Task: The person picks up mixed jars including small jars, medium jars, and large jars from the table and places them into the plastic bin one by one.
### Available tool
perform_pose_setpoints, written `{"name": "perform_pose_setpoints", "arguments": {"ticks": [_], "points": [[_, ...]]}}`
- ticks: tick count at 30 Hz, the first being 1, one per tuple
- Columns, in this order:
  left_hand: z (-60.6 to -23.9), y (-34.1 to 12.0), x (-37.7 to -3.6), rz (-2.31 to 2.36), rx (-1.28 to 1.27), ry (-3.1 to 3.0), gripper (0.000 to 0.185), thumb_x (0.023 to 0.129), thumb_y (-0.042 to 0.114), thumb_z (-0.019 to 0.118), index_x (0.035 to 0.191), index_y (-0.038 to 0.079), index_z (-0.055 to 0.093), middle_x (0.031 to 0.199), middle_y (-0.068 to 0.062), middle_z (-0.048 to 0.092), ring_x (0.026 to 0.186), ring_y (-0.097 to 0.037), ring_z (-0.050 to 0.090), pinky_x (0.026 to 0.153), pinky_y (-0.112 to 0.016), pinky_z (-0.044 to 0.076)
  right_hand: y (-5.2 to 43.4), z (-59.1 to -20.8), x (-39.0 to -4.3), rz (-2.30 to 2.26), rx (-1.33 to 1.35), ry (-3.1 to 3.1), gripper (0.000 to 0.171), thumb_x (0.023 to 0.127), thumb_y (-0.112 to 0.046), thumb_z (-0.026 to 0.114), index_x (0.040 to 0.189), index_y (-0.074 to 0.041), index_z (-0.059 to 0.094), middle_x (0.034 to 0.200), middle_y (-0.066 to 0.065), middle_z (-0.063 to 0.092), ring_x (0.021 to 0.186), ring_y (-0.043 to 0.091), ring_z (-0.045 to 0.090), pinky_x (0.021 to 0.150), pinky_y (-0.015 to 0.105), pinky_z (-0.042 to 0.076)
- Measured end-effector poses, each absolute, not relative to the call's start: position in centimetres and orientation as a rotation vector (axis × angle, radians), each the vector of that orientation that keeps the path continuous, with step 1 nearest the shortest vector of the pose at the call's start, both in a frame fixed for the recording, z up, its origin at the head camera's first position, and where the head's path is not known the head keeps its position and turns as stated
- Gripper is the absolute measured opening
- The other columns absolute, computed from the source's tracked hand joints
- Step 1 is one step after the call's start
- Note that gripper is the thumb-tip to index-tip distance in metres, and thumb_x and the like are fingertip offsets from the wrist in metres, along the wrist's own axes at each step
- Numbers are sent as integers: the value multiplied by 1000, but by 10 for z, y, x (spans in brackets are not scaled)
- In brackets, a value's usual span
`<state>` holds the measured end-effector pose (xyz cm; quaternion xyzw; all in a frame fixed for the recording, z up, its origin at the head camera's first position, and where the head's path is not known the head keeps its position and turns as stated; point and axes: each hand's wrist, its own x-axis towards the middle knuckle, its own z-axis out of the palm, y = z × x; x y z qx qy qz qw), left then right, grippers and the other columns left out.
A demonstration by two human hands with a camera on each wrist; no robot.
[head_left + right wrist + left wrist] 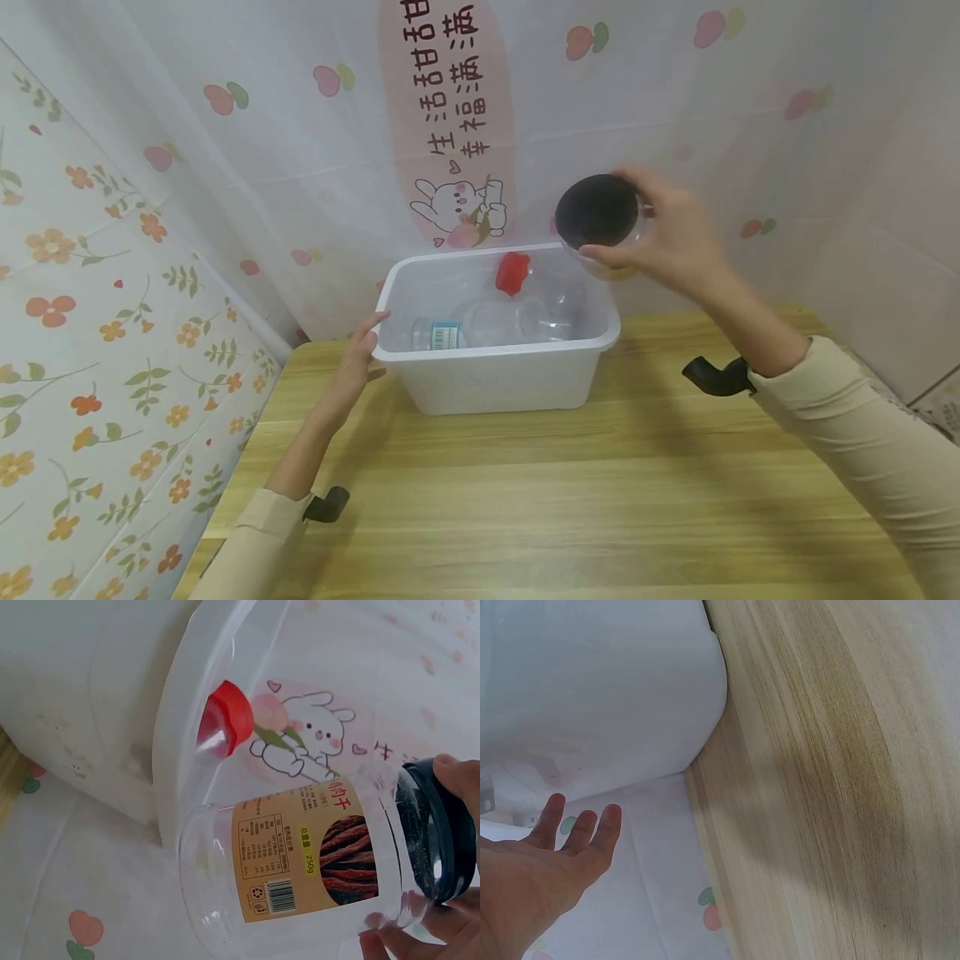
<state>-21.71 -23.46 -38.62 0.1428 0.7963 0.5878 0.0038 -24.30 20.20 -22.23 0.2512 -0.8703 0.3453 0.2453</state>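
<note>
My right hand (671,233) grips a clear plastic jar (307,855) by its black lid (597,210), above the right rear corner of a white plastic tub (495,379). In the right wrist view the jar shows a tan label with a picture of dried meat strips, and seems to hold nothing. My left hand (352,367) is at the tub's left rim, fingers loosely extended; whether they touch it I cannot tell. Inside the tub lie a clear container with a red lid (513,273), a bottle with a blue-and-white label (446,335) and other clear plastic containers, partly hidden.
The tub stands on a wood-grain table (525,500), close to the back wall's printed curtain (300,150). A flower-patterned covering (112,375) runs along the left side. Black wrist mounts (716,377) stick out from both sleeves.
</note>
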Motion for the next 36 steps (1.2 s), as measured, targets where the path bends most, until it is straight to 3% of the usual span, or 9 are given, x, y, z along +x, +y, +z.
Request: {"name": "perform_pose_setpoints", "arguments": {"ticks": [11,23,36], "points": [[-385,-234,-217,1845,434,2495,53,112,43,22,161,23,24,161,-15,20,140,-52,30,103,-72,33,178,-221,-243,888,728,-2420,83,70,-26,96,140,-7,55,127,9,63,110,28,56,92,51,50],[-385,-233,-217,1850,439,2496,53,112,43,22,161,23,25,161,-15,19,139,-53,31,102,-72,33,160,-220,-241,835,768,-2545,87,72,-25,95,145,-7,51,138,12,59,124,33,54,104,56,43],[-386,-235,-217,1850,432,2496,53,112,42,22,161,23,24,161,-16,19,138,-53,32,102,-73,33,135,-217,-239,664,827,-2688,82,66,-31,97,134,-9,57,121,9,67,107,29,60,92,51,50]]}}
